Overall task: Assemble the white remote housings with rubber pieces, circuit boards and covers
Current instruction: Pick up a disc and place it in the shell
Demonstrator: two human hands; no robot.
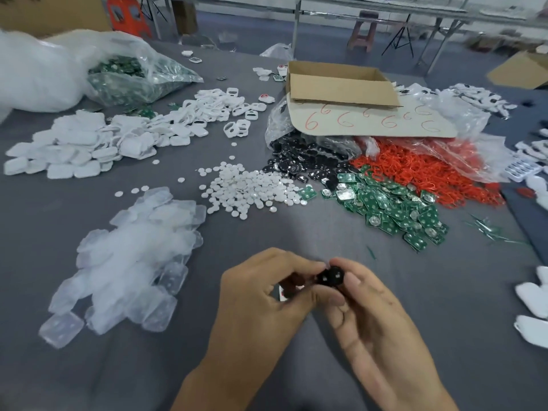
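Both hands meet low in the middle of the grey table. My left hand (pixel 261 289) curls round a small white housing part (pixel 283 292), mostly hidden behind its fingers. My right hand (pixel 358 304) pinches a small black rubber piece (pixel 330 276) between thumb and fingertips, pressed against what the left hand holds. Ahead lie piles of parts: white housings (pixel 74 149), white frames (pixel 213 108), white round discs (pixel 249 188), black pieces (pixel 299 161), green circuit boards (pixel 394 206), red rubber rings (pixel 424 170) and clear covers (pixel 133 262).
A cardboard box (pixel 341 84) rests on a cardboard sheet marked with red sixes at the back right. A clear bag of green boards (pixel 130 78) lies at the back left. More white parts (pixel 533 307) sit at the right edge. Stools and stands occupy the floor beyond.
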